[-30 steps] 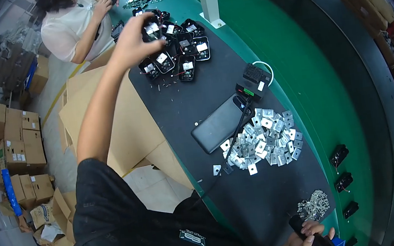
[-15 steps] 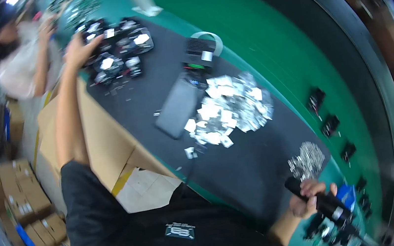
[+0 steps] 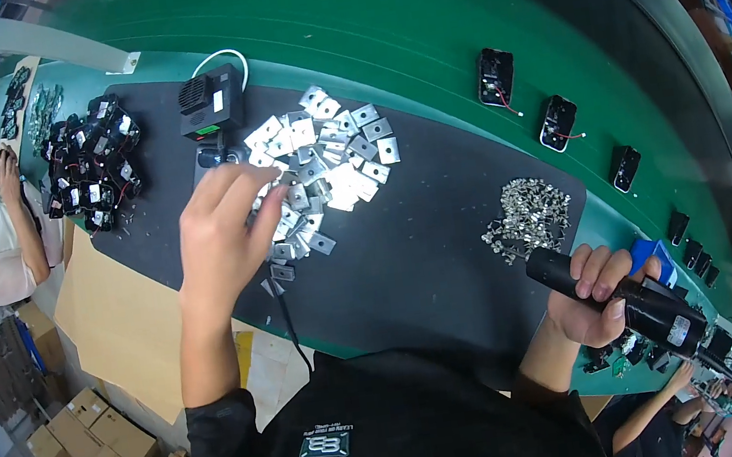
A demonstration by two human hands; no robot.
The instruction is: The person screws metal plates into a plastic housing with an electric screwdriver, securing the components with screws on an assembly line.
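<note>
My right hand (image 3: 592, 296) is wrapped around a black cylindrical electric screwdriver (image 3: 665, 319), which has a cord at its rear and points toward a pile of small silvery screws (image 3: 530, 211). Over the left edge of a heap of flat silver metal plates with holes (image 3: 333, 154) hovers my left hand (image 3: 232, 228). Its fingers curve, with the thumb held apart, and I see nothing between them. Whether the fingertips touch a plate I cannot tell. Beyond that hand stands a black box with a small green display (image 3: 211, 101), and a white cable loops from it.
A dark mat (image 3: 408, 269) covers the bench. Black assemblies with red wires (image 3: 94, 163) are piled at the left end. Several black housings (image 3: 560, 122) line the green belt. A person (image 3: 1, 230) works at far left, another's arm (image 3: 654, 412) shows lower right. Cartons (image 3: 102, 439) stand below left.
My left hand has come back from the pile of black assemblies to the metal plates. The right hand keeps hold of the screwdriver. My view has turned, and the housings on the belt appear farther left.
</note>
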